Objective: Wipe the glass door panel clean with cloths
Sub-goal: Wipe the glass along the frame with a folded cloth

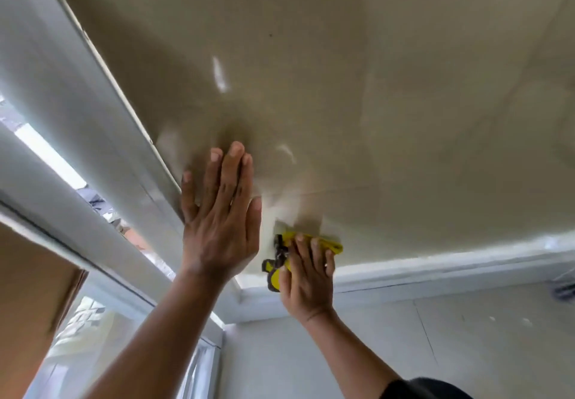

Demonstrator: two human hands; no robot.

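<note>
Left hand (221,230): arm reaches up from lower left, palm flat against the glass door panel (357,103). The fingers (231,174) are straight and close together, thumb out to the side. It holds nothing and only presses on the glass, just beside the white door frame (77,103).

Right hand (306,277): lower and to the right, forearm rising from a dark sleeve (426,389) at the bottom edge. The fingers bend over a bunched yellow cloth (331,244), gripping it and pushing it onto the glass. The cloth sticks out past the fingertips and again on the thumb side.

Cloth sits in the panel's lower corner, close to where the side frame meets the bottom rail (435,268) — right hand and rail nearly touching.

The glass fills most of the view, tan, with pale smears and glare near the left fingertips.

Markings: dark print on the cloth's thumb-side fold — too blurred to read.

Pale floor tiles (451,342) lie below the rail.
</note>
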